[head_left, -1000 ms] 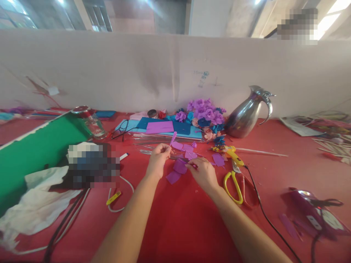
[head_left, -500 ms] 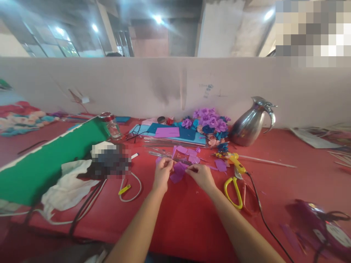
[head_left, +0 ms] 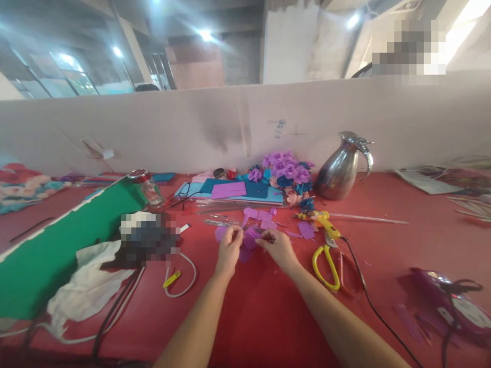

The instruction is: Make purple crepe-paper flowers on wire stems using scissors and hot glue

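Purple, thin cut paper [head_left: 251,236] lies between the two bare hands, near the middle of the red tabletop [head_left: 264,317]; the left hand [head_left: 229,250] has its thumb and forefinger brought together at the near-left side of the paper, and the right hand [head_left: 282,250] makes a similar small pinch at its right; the fingers hide what sits between the tips, so I cannot tell exactly which edge or piece each one grips. With sheet this light, a soft fingertip hold near the rim would serve best, since a hard squeeze would probably crease it; any turn or curl is better made in short, even moves, one hand steadying while the other shapes; low wrists would help against tremble. Loose purple paper pieces [head_left: 268,224] and thin shiny wires [head_left: 215,221] lie just beyond the fingers, so a sweeping sleeve or knuckle could scatter them; to the right, the yellow glue gun [head_left: 329,229] rests beside the scissors with yellow and red handles [head_left: 336,271], its tip best treated as hot.
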### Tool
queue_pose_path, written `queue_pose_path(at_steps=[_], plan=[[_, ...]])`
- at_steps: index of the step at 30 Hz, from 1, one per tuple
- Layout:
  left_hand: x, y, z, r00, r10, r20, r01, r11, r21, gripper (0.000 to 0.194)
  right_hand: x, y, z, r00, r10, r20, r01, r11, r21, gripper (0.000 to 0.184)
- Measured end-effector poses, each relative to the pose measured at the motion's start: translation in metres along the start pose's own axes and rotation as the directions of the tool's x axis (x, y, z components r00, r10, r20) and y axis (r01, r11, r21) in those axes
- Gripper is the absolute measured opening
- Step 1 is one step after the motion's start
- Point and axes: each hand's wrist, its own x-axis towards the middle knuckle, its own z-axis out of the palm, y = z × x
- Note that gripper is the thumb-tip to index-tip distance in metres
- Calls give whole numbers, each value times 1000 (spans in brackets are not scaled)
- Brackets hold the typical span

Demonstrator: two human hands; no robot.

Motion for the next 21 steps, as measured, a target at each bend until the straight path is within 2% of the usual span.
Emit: queue_pose_path(at_steps=[4,10,16,21], plan=[[2,-2,1,999,8,35,-9,1000,4,18,0,-1,0,1000,-2,-11,2,1000,6,16],[-2,7,8,996,-67,61,68,998,-5,21,-9,-15,-3,999,-50,-15,48,994,-101,8],[-2,3,6,998,-55,17,53,995,89,5,-12,-15,0,995,-95,20,97,985,-145,9],[0,2,4,999,-39,8,38,993,109,9,-12,-14,0,989,-146,25,148,969,-198,13]])
